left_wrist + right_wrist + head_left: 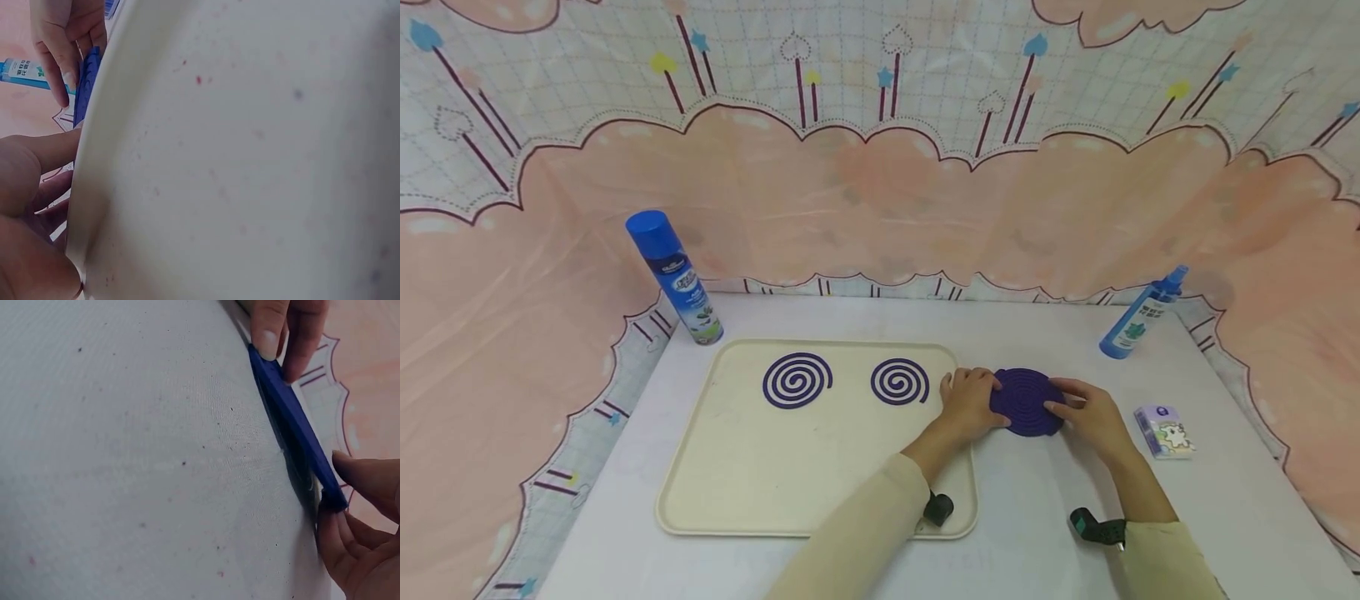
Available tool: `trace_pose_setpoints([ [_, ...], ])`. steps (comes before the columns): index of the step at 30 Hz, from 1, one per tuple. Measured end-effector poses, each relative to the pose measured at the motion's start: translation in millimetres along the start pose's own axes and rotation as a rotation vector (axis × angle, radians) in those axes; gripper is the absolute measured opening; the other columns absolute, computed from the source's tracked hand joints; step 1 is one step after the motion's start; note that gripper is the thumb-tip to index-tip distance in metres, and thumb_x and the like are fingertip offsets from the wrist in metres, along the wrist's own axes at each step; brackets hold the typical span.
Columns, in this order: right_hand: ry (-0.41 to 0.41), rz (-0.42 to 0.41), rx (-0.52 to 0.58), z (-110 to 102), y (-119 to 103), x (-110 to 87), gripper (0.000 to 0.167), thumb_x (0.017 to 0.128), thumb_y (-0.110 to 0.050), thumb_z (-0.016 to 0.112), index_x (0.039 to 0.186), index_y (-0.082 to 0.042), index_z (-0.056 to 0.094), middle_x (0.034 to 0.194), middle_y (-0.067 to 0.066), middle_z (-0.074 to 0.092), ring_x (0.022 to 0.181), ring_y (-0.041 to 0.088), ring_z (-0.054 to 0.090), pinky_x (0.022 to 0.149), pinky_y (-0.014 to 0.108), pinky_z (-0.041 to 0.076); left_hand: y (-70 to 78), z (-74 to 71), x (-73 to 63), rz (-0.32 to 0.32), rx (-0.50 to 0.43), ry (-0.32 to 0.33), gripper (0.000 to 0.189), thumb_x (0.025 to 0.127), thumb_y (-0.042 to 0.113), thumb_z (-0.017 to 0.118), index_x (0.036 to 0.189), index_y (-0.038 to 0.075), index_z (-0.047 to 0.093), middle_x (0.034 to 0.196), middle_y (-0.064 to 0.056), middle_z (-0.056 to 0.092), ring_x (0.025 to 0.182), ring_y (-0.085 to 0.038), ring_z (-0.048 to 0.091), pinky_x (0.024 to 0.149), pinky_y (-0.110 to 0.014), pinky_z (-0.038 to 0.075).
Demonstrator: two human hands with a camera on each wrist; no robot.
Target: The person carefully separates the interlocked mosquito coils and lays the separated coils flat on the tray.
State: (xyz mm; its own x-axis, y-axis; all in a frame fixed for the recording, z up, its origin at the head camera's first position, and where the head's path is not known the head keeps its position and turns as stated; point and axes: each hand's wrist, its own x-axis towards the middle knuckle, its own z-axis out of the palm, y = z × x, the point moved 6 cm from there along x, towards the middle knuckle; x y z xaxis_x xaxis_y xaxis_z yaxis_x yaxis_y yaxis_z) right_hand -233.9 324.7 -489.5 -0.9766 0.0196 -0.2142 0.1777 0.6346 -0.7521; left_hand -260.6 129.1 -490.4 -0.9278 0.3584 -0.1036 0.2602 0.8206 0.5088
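Note:
Both hands hold a dark purple disc of tightly wound mosquito coils (1027, 403) at the right side of the tray. My left hand (972, 406) grips its left edge, the thumb at the lower left. On the opposite edge my right hand (1093, 417) pinches it, thumb on top. Seen edge-on in the right wrist view, the coil disc (294, 419) is tilted, with a shadowed gap under it. Two loose spiral mosquito coils lie apart on the cream tray (805, 483): the left coil (797, 381) and the right coil (899, 382).
A blue spray can (676, 279) stands beyond the tray's back left corner. At the back right is a blue spray bottle (1142, 315). A small lilac and white box (1164, 432) lies right of my right hand. Patterned cloth (880, 208) hangs behind the white table (1030, 517).

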Motion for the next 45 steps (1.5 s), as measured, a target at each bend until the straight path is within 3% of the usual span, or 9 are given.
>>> trace_pose_setpoints([
  [5, 0.004, 0.0, 0.053, 0, -1, -1.3, 0.051, 0.099, -0.018, 0.066, 0.145, 0.002, 0.052, 0.152, 0.03, 0.048, 0.138, 0.046, 0.051, 0.087, 0.009, 0.05, 0.2, -1.8, -1.1, 0.002, -0.013, 0.001, 0.052, 0.082, 0.039, 0.085, 0.127, 0.024, 0.064, 0.146, 0.007, 0.057, 0.138, -0.019, 0.043, 0.125, -0.052, 0.022],
  [11, -0.009, 0.031, 0.093, 1, 1, -1.4, 0.05, 0.1, -0.015, 0.064, 0.145, 0.002, 0.051, 0.157, 0.03, 0.041, 0.148, 0.048, 0.037, 0.117, 0.052, 0.043, -0.8, -0.5, -0.6, 0.007, -0.012, 0.009, 0.052, 0.081, 0.04, 0.085, 0.127, 0.025, 0.065, 0.146, 0.008, 0.058, 0.137, -0.018, 0.044, 0.124, -0.051, 0.023],
  [13, -0.011, 0.041, 0.092, 1, 2, -0.9, 0.051, 0.1, -0.017, 0.064, 0.146, 0.002, 0.051, 0.159, 0.029, 0.039, 0.151, 0.049, 0.032, 0.119, 0.054, 0.039, -1.2, -0.3, -0.6, 0.009, -0.009, 0.01, 0.052, 0.081, 0.04, 0.085, 0.126, 0.025, 0.065, 0.145, 0.008, 0.057, 0.137, -0.018, 0.044, 0.124, -0.051, 0.023],
  [17, -0.017, 0.052, 0.129, 1, 6, -1.0, 0.054, 0.1, -0.022, 0.065, 0.146, 0.002, 0.051, 0.161, 0.028, 0.036, 0.151, 0.046, 0.033, 0.102, 0.018, 0.052, -2.2, -0.3, -0.2, 0.012, -0.014, 0.016, 0.052, 0.08, 0.04, 0.086, 0.125, 0.026, 0.065, 0.145, 0.007, 0.058, 0.137, -0.018, 0.044, 0.124, -0.051, 0.023],
  [20, -0.004, 0.054, 0.172, 1, 7, -1.9, 0.055, 0.1, -0.026, 0.066, 0.146, 0.002, 0.051, 0.162, 0.027, 0.035, 0.15, 0.042, 0.037, 0.082, 0.0, 0.046, -2.9, -1.2, -0.5, 0.013, -0.031, 0.019, 0.052, 0.08, 0.039, 0.086, 0.126, 0.026, 0.065, 0.145, 0.006, 0.058, 0.137, -0.018, 0.045, 0.124, -0.052, 0.023],
  [27, 0.032, 0.049, 0.243, -1, 3, -3.0, 0.058, 0.1, -0.028, 0.067, 0.146, 0.001, 0.051, 0.163, 0.023, 0.035, 0.15, 0.039, 0.039, 0.082, 0.0, 0.048, -6.6, -4.5, 1.7, 0.005, -0.078, 0.035, 0.052, 0.079, 0.034, 0.087, 0.126, 0.026, 0.065, 0.142, 0.004, 0.062, 0.135, -0.019, 0.05, 0.122, -0.05, 0.026],
  [32, 0.029, 0.036, 0.286, -3, -1, -2.7, 0.058, 0.099, -0.027, 0.068, 0.146, 0.002, 0.05, 0.163, 0.022, 0.036, 0.122, 0.002, 0.062, 0.085, 0.004, 0.052, -12.3, -7.6, 6.3, 0.021, -0.176, 0.064, 0.042, 0.083, 0.028, 0.085, 0.121, 0.024, 0.068, 0.137, 0.003, 0.065, 0.131, -0.019, 0.056, 0.118, -0.047, 0.031],
  [35, 0.022, 0.034, 0.318, -3, -5, -3.4, 0.058, 0.099, -0.025, 0.068, 0.147, 0.002, 0.049, 0.164, 0.023, 0.034, 0.099, -0.021, 0.057, 0.085, 0.006, 0.054, -16.6, -12.5, 8.2, 0.024, -0.254, 0.091, 0.036, 0.084, 0.024, 0.083, 0.118, 0.022, 0.071, 0.134, 0.001, 0.067, 0.129, -0.019, 0.06, 0.111, -0.042, 0.035],
  [45, 0.028, -0.001, 0.362, 0, -25, -3.7, 0.057, 0.1, -0.023, 0.067, 0.148, 0.001, 0.049, 0.164, 0.022, 0.033, 0.096, -0.02, 0.061, 0.084, 0.01, 0.056, -29.4, -28.7, 6.6, 0.025, -0.397, 0.147, 0.033, 0.081, 0.015, 0.085, 0.113, 0.018, 0.074, 0.127, -0.003, 0.071, 0.123, -0.021, 0.064, 0.11, -0.038, 0.04],
])
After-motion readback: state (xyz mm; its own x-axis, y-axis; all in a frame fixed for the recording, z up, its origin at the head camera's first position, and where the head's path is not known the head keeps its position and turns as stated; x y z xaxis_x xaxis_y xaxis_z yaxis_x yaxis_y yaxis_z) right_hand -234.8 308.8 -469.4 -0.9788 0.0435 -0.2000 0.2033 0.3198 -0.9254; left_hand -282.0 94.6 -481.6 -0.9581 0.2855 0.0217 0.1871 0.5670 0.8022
